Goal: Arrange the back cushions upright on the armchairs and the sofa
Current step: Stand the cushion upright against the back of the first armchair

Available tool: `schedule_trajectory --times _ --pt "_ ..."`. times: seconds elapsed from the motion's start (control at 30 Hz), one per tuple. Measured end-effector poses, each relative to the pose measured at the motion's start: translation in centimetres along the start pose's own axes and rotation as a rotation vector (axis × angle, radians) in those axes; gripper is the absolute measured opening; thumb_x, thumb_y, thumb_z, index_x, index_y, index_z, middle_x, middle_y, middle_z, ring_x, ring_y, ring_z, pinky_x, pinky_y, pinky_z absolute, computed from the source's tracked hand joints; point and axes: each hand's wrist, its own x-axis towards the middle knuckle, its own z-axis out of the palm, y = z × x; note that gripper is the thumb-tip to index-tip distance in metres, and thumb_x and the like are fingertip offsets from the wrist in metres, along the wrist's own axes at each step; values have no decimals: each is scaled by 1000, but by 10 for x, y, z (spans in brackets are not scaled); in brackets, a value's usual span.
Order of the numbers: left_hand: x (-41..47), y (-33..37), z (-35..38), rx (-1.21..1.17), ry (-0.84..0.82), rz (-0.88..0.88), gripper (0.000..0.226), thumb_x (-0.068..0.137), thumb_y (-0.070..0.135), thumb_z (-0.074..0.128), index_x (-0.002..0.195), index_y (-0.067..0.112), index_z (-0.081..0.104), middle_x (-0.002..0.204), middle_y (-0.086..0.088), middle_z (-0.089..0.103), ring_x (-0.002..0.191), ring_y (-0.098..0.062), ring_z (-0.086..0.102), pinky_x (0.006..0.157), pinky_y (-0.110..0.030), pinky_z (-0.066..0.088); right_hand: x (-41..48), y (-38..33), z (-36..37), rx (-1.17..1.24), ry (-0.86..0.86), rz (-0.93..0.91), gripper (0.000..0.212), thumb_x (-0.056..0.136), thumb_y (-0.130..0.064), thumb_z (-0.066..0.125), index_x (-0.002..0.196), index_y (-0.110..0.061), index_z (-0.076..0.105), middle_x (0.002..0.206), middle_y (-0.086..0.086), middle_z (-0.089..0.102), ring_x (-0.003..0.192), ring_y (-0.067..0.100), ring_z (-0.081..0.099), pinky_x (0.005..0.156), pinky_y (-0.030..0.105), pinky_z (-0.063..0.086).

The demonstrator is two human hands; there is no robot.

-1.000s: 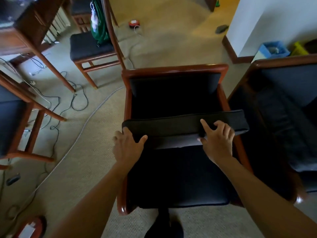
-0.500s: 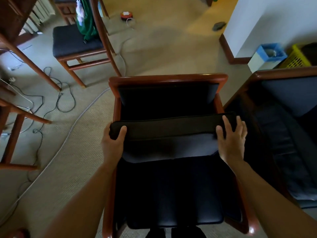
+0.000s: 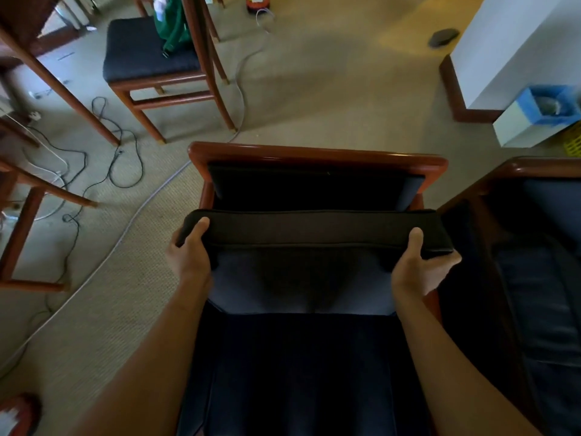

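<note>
Both hands hold the dark back cushion (image 3: pixel 314 229) by its ends over the armchair (image 3: pixel 317 154) seat, left hand (image 3: pixel 188 256) and right hand (image 3: pixel 419 272) each in a closed grip. A second armchair (image 3: pixel 534 247) crowds the right; cables (image 3: pixel 122 158) and a dining chair (image 3: pixel 151 58) lie far left.

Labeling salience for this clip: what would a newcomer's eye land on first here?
First, the dark back cushion at centre frame, held at its two ends by the left hand and right hand over the armchair with its glossy reddish wood frame. Next, the tangle of cables on the carpet to the left, and the blue-topped box by the white wall at right.
</note>
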Motion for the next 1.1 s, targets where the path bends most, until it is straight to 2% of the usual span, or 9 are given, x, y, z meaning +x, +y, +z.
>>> schedule_trajectory --times 0.2,0.3,0.47,0.6,0.73,0.83,0.93,1.0,1.1 --pt "19 30 32 16 19 29 30 63 47 89 86 31 80 77 15 79 81 -7 76 67 -24 59 24 -22 28 -52 40 -59 82 77 -67 69 135 -14 45 119 -4 49 120 29 59 97 39 52" --pt "27 50 53 35 13 62 28 63 49 88 84 34 79 80 14 78 79 -4 74 63 -18 55 36 -36 42 -59 64 -92 82 76 -70 68 132 -15 45 117 -6 50 120 29 60 97 40 53" --pt "42 67 83 8 -17 86 38 64 46 88 95 27 78 97 6 77 91 -10 74 79 -31 63 54 -52 65 -31 79 -89 73 75 -67 69 128 -21 46 118 -8 57 111 18 63 89 26 51" --pt "60 57 90 -25 -56 117 31 66 41 87 95 30 83 93 7 80 88 -7 77 86 -35 66 57 -49 80 -22 32 -120 65 80 -62 69 126 -26 42 118 -9 58 101 10 62 79 19 52" --pt "76 31 86 11 -122 124 36 76 35 88 108 21 82 103 -1 83 101 -20 79 95 -47 64 54 -28 87 -77 -14 -134 64 85 -59 66 131 -23 38 119 -8 54 95 11 59 66 7 43" --pt "81 20 83 122 -203 161 38 81 48 87 112 27 80 103 6 83 100 -12 79 94 -42 64 52 -13 87 -150 -64 -164 70 90 -57 60 141 -19 30 130 1 53 100 17 58 74 25 49" --pt "80 24 85 304 -188 296 46 84 57 82 118 27 77 102 9 81 96 -3 75 94 -35 62 54 -9 91 -238 -90 -189 77 95 -55 54 150 -11 23 142 16 44 120 31 52 90 40 51" --pt "76 29 84 470 -143 415 51 92 56 74 127 19 71 111 4 75 102 -12 71 99 -38 58 54 -10 90 -315 -121 -189 85 99 -55 48 155 0 16 149 25 36 134 43 42 109 53 43" --pt "65 32 84 796 -136 595 52 109 44 52 148 10 55 141 -16 58 130 -34 54 110 -45 43 52 -19 79 -411 -187 -148 94 101 -60 39 160 2 1 158 28 24 143 47 31 117 58 32"
